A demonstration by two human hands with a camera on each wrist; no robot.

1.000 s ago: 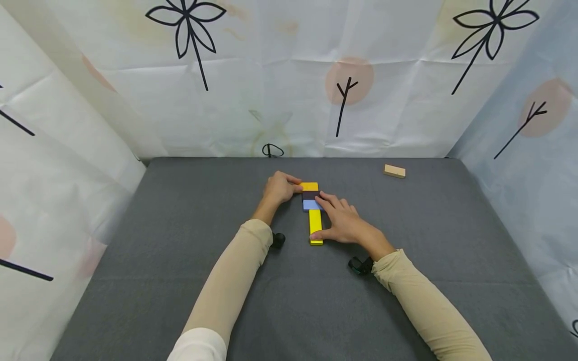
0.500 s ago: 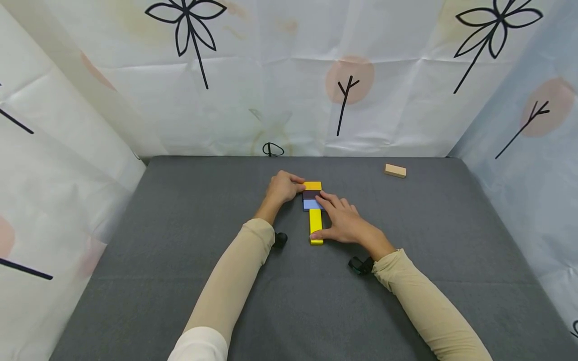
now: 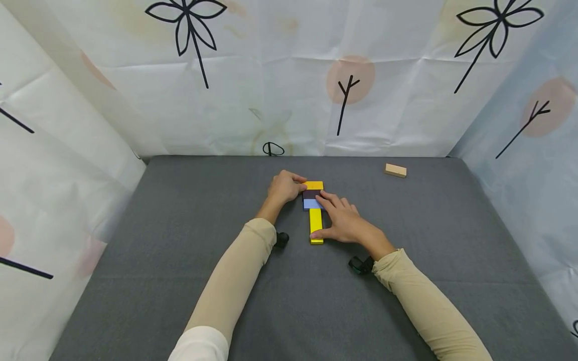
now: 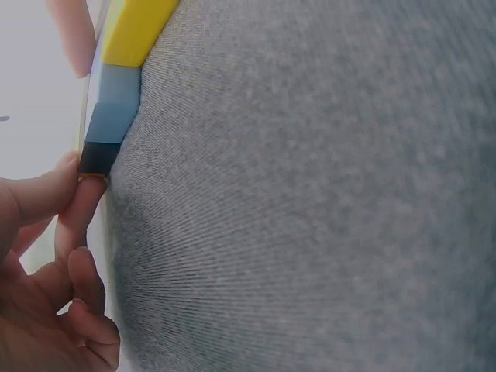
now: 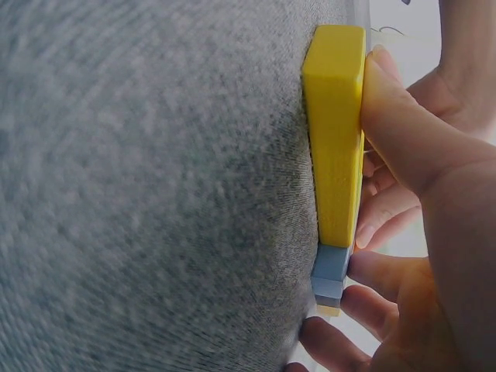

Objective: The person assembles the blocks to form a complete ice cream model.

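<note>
Several wooden blocks lie flat on a grey cloth in the head view. An orange-yellow block, a dark block and a light blue block lie crosswise side by side. Lengthwise below the blue one is a yellow block. My left hand pinches the left end of the orange-yellow block between thumb and fingers. My right hand is spread: its thumb presses the top of the yellow block near its close end, while its fingers touch the right side of the blue and dark blocks.
A plain wooden block lies alone at the back right of the grey table. White printed curtains stand behind and at both sides. A black camera is worn at the right wrist, another at the left.
My left hand has slid slightly to the right, and the orange-yellow block has shifted right with it along the dark block. The right hand has stayed in place.
</note>
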